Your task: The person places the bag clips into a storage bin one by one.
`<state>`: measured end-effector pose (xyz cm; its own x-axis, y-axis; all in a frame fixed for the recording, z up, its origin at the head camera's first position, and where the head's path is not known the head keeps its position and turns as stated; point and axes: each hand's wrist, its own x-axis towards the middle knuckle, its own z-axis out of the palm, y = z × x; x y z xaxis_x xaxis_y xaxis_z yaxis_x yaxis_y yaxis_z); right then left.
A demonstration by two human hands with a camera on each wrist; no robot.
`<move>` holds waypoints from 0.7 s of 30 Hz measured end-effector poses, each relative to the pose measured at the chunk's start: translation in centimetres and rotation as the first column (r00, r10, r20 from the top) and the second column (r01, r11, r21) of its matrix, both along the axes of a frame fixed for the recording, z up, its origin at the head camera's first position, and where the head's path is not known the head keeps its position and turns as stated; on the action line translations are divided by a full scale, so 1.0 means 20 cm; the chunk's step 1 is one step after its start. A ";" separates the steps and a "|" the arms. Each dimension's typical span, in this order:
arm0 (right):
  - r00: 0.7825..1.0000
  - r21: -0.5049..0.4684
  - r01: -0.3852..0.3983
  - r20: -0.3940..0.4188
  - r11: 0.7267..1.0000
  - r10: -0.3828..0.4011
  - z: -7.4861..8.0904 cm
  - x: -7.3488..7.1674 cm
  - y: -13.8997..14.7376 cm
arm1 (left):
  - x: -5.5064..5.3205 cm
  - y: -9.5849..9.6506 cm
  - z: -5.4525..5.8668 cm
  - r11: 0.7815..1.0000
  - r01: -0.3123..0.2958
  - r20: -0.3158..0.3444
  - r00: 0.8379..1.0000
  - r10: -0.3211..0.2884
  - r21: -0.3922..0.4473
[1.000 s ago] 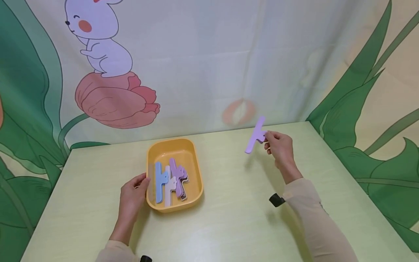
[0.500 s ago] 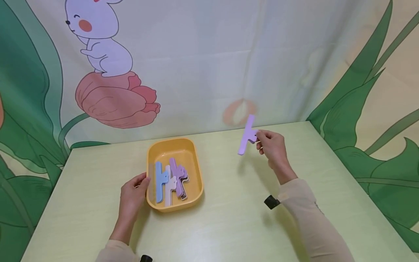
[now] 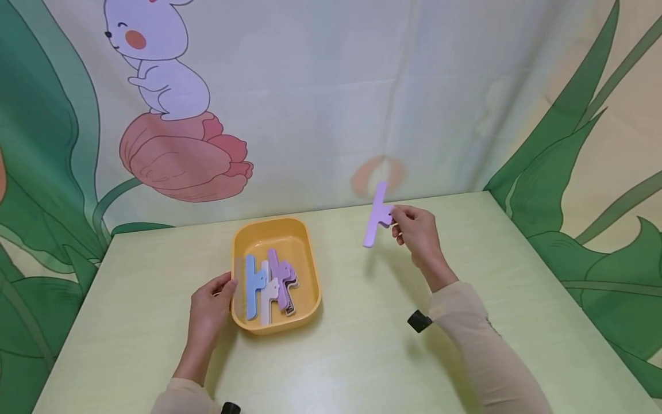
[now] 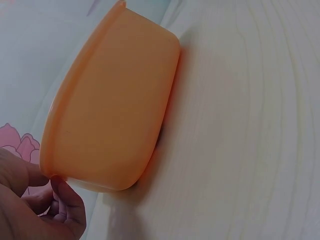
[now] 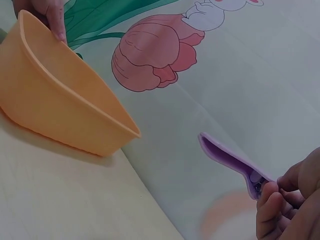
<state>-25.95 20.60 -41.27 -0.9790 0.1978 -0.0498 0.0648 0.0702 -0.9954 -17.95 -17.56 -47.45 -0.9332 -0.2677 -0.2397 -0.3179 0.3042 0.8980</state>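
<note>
In the head view my right hand (image 3: 420,231) pinches a purple bag clip (image 3: 376,215) by its grip tab, holding it above the table right of a yellow tray (image 3: 315,270). The right wrist view shows the clip's long bar (image 5: 225,157) jutting out from my fingertips. My left hand (image 3: 209,307) pinches the tray's left rim between thumb and fingers; the left wrist view shows this hold at the rim's corner. Inside the tray lie a blue clip (image 3: 251,287), a whitish clip (image 3: 266,299) and a purple clip (image 3: 279,279). A dark-patterned clip (image 3: 290,307) lies partly hidden beneath the purple one.
The pale wooden table (image 3: 351,356) ends at the back against a printed cloth (image 3: 310,115) with a rabbit and flowers. Green leaves are printed on both sides. A black wrist device (image 3: 419,321) sticks out from the right sleeve.
My right hand has moved left with the purple bag clip, closer to the tray. The left hand and the tray have stayed in place.
</note>
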 end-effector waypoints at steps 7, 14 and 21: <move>1.000 -0.011 -0.021 -0.009 1.000 0.021 0.00 0.02 -0.06 | 0.01 0.00 0.00 1.000 0.002 -0.011 1.000 -0.002 -0.004; 0.999 -0.015 -0.037 -0.016 0.999 0.037 0.00 0.04 -0.13 | 0.01 -0.01 -0.01 1.000 0.005 -0.036 0.999 -0.005 -0.010; 0.998 -0.014 -0.061 -0.028 0.998 0.060 0.00 0.04 -0.20 | 0.01 -0.02 -0.02 1.000 0.005 -0.024 1.000 -0.005 0.000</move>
